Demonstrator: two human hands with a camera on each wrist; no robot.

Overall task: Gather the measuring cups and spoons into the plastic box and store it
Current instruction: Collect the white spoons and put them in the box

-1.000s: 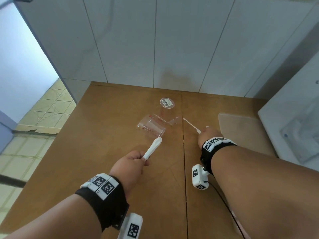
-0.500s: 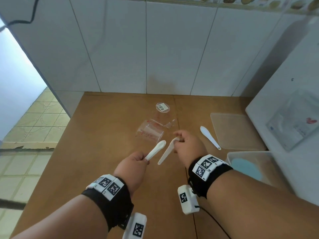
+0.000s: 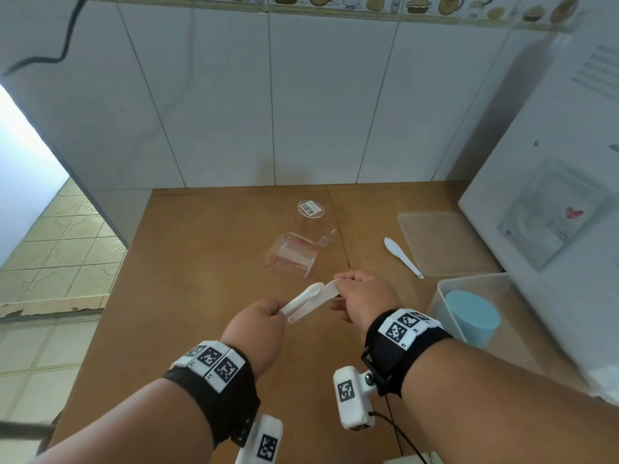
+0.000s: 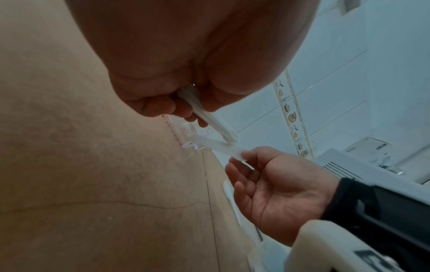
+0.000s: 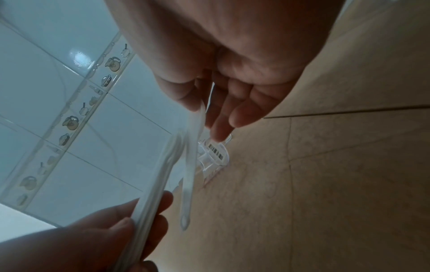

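Two white spoons held above the brown table (image 3: 201,296), crossed close together near the middle of the head view; first spoon (image 3: 303,298) gripped by its handle in the left hand (image 3: 258,324), fingers curled tight round it, bowl pointing toward 1 o'clock; second spoon (image 3: 313,304) pinched at its wide end between thumb and forefinger of the right hand (image 3: 363,301), remaining fingers loosely spread and touching nothing, thin handle end slanting toward 7 o'clock beside the left knuckles; whether the two spoons actually touch, cannot tell. Seen from the left wrist: handle of the first spoon (image 4: 209,117) wedged between curled fingers, right hand (image 4: 279,193) palm-up holding the other spoon (image 4: 218,145) by its tip. Seen from the right wrist: second spoon (image 5: 193,156) hanging down from the pinch, first spoon (image 5: 158,176) rising from the left hand (image 5: 104,233). Third spoon (image 3: 402,257) lying flat on the table at 2 o'clock from the hands, just beside a frosted lid (image 3: 442,242). Clear measuring cup (image 3: 291,254) with red markings lying on its side at 12 o'clock; smaller clear cup (image 3: 311,214) with a barcode label just beyond it. Plastic box (image 3: 445,289) at 3 o'clock, against a white appliance (image 3: 552,195), with a blue cup (image 3: 472,316) inside.
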